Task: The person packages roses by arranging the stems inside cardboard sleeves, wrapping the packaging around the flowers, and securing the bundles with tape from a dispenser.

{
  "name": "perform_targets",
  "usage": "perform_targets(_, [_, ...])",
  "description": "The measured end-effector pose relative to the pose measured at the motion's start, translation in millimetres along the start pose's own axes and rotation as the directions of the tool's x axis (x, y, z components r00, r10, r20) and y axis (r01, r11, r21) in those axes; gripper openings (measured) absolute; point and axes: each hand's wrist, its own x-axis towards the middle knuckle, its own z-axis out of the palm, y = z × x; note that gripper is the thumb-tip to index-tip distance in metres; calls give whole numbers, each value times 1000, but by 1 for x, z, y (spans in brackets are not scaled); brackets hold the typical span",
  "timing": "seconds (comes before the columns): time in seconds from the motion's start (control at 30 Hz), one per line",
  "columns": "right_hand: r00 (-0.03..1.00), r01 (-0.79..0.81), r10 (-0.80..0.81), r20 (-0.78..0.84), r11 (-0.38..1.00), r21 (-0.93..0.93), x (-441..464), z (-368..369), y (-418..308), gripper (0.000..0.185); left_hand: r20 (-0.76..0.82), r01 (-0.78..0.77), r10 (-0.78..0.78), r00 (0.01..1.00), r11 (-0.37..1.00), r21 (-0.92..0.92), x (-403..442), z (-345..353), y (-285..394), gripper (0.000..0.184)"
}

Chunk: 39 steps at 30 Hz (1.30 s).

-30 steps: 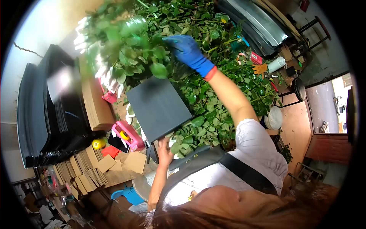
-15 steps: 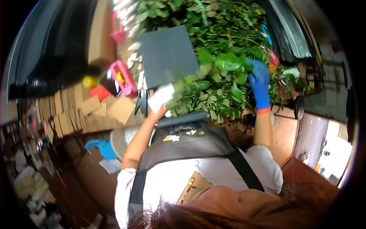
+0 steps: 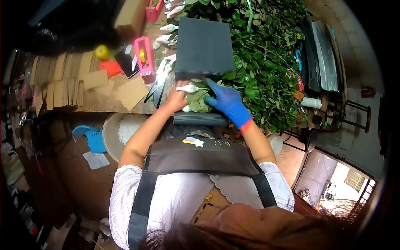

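Bud point(image 3: 187, 88) lies at 2 o'clock from the left grip point(image 3: 176, 100), just beside its curled fingers, though whether they close on it I cannot tell, and at 10 o'clock from the gloved right grip point(image 3: 227, 102), whose thumb and forefinger stand apart beside the leaves point(image 3: 197, 101). At 6 o'clock from the bud, the apron point(image 3: 200, 161) bears a star motif point(image 3: 198, 144) and yellow marks point(image 3: 222, 143) too small to read.

At upper centre, passage is blocked by the dark block point(image 3: 204, 46), rightward by dense foliage point(image 3: 268, 68); left of centre, flat cardboard point(image 3: 131, 93) can be crossed.
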Motion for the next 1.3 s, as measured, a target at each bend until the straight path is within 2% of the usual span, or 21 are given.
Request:
perform_targets(0.1, [999,-45,47,13,990,-130,41,46,16,38,13,-59,58,998,993,104,-3,-5,2,49])
perform_targets(0.13, [997,-72,76,22,986,-148,48,50,20,37,-12,-80,81,997,995,58,-3,-5,4,54])
perform_targets(0.23, [996,-88,85,-21,981,-174,55,62,23,37,13,41,-42,999,996,85,-3,1,-6,55])
perform_targets(0.27, [995,-103,101,-20,978,-183,55,68,22,37,-11,48,-48,999,999,13,-2,5,-11,53])
perform_targets(0.3, [993,-120,118,-23,974,-192,56,73,22,37,-39,131,-137,990,984,-123,-1,4,-11,48])
perform_targets(0.37, [991,-72,45,-124,974,-214,57,78,23,38,0,288,-292,956,945,-157,7,-11,7,38])
perform_targets(0.47, [992,-62,37,-120,976,-210,55,80,23,38,-123,330,-329,936,944,-12,15,-16,17,39])
perform_targets(0.57, [995,-87,75,-60,973,-215,61,80,23,38,-210,270,-274,939,962,-50,6,-20,20,33])
perform_targets(0.6, [996,-81,69,-63,972,-221,62,83,26,38,-309,348,-372,875,928,-133,-1,-12,14,34])
perform_targets(0.63, [996,-76,63,-63,971,-226,60,85,27,38,-450,322,-407,794,911,-256,-10,-9,4,32])
perform_targets(0.7, [994,-101,106,14,975,-198,61,85,28,38,-595,125,-445,669,857,-500,-18,-25,-14,23])
perform_targets(0.77, [990,-103,117,73,980,-173,61,80,29,38,-479,178,-376,793,895,-408,-33,-49,-24,17])
perform_targets(0.8, [989,-90,107,97,983,-161,60,76,29,38,-224,384,-532,817,791,-476,-42,-39,-55,15])
perform_targets(0.83, [988,-76,95,122,986,-150,60,73,28,39,-14,402,-594,805,563,-722,-35,-41,-41,26])
perform_targets(0.9, [988,-66,93,124,977,-203,63,75,22,37,-328,248,-341,881,923,-293,-16,-15,-38,32])
perform_targets(0.97, [988,-65,96,118,968,-244,65,80,18,35,-126,418,-430,894,902,-110,2,-25,0,41])
perform_targets(1.0, [991,-58,87,104,966,-252,67,82,19,35,-79,426,-439,895,894,-135,7,-22,1,40])
perform_targets(1.13, [997,-47,62,46,961,-272,65,86,18,34,-140,469,-514,846,843,-264,-2,-4,-22,37])
perform_targets(1.17, [998,-48,58,29,961,-274,64,85,18,33,-256,396,-497,829,846,-357,-7,0,-27,37])
perform_targets(1.23, [999,-34,35,0,974,-226,63,87,23,35,-524,297,-493,694,860,-416,-8,-23,-42,31])
perform_targets(1.3, [997,-47,54,52,990,-136,55,83,24,38,-279,266,-527,803,735,-624,-14,-64,-46,27])
